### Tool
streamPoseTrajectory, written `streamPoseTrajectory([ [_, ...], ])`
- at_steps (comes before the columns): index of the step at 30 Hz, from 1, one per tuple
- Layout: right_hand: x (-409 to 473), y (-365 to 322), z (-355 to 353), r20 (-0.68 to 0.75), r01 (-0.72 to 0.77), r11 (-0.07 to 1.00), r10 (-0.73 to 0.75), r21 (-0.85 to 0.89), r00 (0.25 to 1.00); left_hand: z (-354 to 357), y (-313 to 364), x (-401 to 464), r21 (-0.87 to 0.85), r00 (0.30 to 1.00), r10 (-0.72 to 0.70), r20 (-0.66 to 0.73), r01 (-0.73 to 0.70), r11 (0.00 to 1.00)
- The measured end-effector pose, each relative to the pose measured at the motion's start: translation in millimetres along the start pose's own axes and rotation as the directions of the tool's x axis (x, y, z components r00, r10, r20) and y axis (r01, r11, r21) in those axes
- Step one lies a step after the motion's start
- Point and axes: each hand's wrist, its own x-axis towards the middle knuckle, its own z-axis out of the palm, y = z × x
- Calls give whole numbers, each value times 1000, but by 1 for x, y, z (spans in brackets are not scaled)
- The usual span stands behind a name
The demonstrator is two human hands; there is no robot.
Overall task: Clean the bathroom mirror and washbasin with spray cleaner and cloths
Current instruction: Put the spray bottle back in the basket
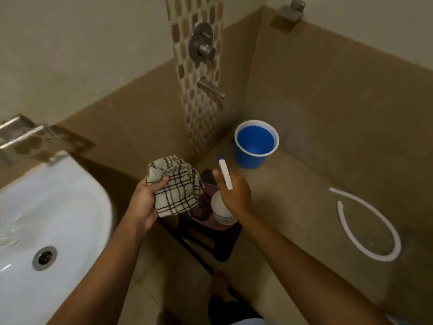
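- Two hands we see: the left hand [143,198] has its grip bunched round a checked cloth [177,186], just right of the white washbasin [58,207].
- The right hand [234,191] grasps the spray bottle [222,207] at its neck, over a pink tub [210,222] holding another dark cloth.
- A blue bucket [256,146] stands on the floor; we cannot tell its contents.

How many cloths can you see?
2: a checked cloth in the left hand, and a dark one in the pink tub below. More may be hidden.
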Motion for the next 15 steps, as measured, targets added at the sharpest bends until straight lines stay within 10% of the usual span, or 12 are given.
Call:
streamPoseTrajectory([
  [15, 13, 108, 41, -208, -251, 947, 209, -201, 956, 7, -48, 115, 155, 970, -237, 58, 226, 962],
])
